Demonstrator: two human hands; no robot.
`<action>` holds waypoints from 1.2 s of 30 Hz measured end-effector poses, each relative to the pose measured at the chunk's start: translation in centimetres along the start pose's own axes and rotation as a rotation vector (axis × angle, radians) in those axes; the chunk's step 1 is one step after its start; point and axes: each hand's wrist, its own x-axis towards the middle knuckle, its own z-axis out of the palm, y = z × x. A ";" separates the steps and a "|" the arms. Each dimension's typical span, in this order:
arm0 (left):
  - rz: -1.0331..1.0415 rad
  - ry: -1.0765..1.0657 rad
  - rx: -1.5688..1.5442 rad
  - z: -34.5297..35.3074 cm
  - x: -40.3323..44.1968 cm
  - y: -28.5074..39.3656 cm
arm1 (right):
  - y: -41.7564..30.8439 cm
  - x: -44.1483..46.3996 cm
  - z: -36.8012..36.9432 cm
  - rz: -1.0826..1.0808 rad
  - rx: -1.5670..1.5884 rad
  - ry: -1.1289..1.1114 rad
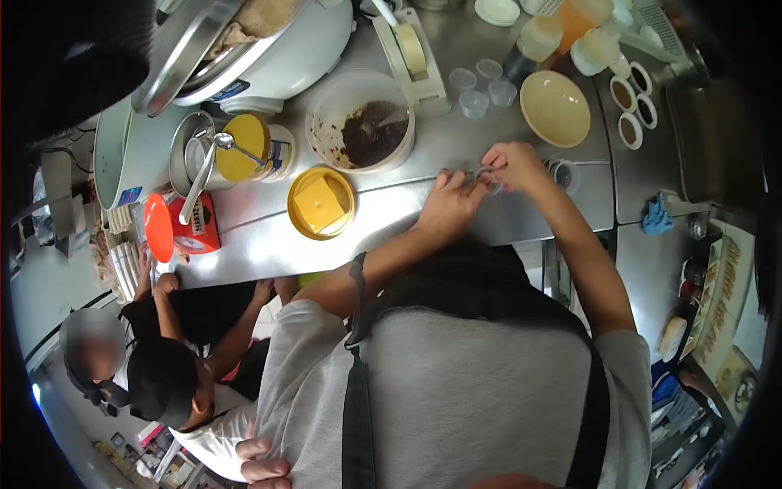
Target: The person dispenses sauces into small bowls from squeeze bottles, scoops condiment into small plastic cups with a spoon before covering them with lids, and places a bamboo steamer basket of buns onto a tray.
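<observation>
Over the steel counter, my left hand (448,205) and my right hand (518,166) meet at a small clear plastic cup (490,182). Fingers of both hands are closed on it, and they partly cover it. A stack of clear cups (564,175) lies just beyond my right wrist, partly hidden by it. Several clear cups (474,103) stand behind my hands, beside a cream bowl (555,108). To the left is a big clear tub (360,122) with a dark paste and a utensil in it.
A yellow lid or dish (321,204) sits near the counter's front edge, by a yellow-lidded jar (257,148) and a red scale (194,224). A tape dispenser (411,61) stands behind. Small filled cups (630,130) are at right. Two people work at lower left.
</observation>
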 end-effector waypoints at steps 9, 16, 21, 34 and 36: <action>-0.292 0.284 -0.354 -3.6 7.7 -2.4 | 1.3 0.7 -1.6 -0.284 -0.331 0.273; -0.585 0.052 -0.533 4.0 13.7 -5.5 | -14.1 -3.6 -4.5 -0.455 -0.269 0.351; -0.195 0.214 -0.768 -0.5 7.2 -5.0 | -20.8 0.6 -0.3 -0.870 -0.627 0.276; -0.411 0.469 -0.865 -18.8 -9.3 -3.5 | -26.0 5.0 2.6 -0.674 -1.266 -0.036; -0.532 0.594 -0.749 -20.7 -10.8 -3.9 | -25.4 4.4 0.9 -0.657 -1.106 -0.026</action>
